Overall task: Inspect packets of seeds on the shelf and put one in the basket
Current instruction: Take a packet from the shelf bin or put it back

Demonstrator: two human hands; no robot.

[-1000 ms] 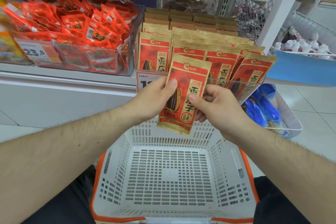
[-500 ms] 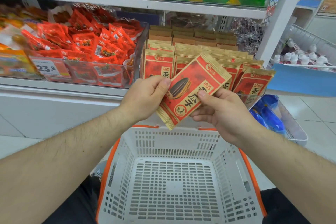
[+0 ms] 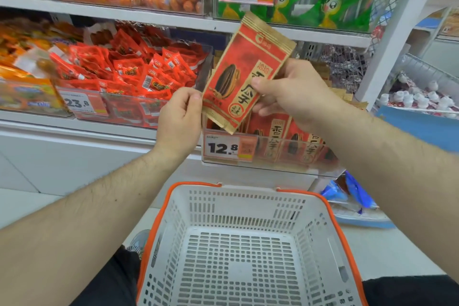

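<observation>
Now: seed packet (image 3: 244, 74) tilted, held above shelf bin tagged 12.8 (image 3: 222, 148). White basket (image 3: 248, 202) below, orange rim. Right hand (image 3: 295, 93) fingers grasping packet's right edge; left hand (image 3: 180, 118) pinching left edge.

The seed packet (image 3: 244, 74) in the grip looks like matt kraft-style paper with crimped, ridged end seals — its red panel faintly sheened. Below the grip, the basket (image 3: 248, 208) is matt white perforated plastic with a smooth orange plastic rim. Left of the grip, the small red sachets (image 3: 129, 69) are glossy, crinkled film. The bin front (image 3: 273, 156) under the grip is clear, glossy plastic — the shelf edge (image 3: 149, 18) above it smooth and white.
</observation>
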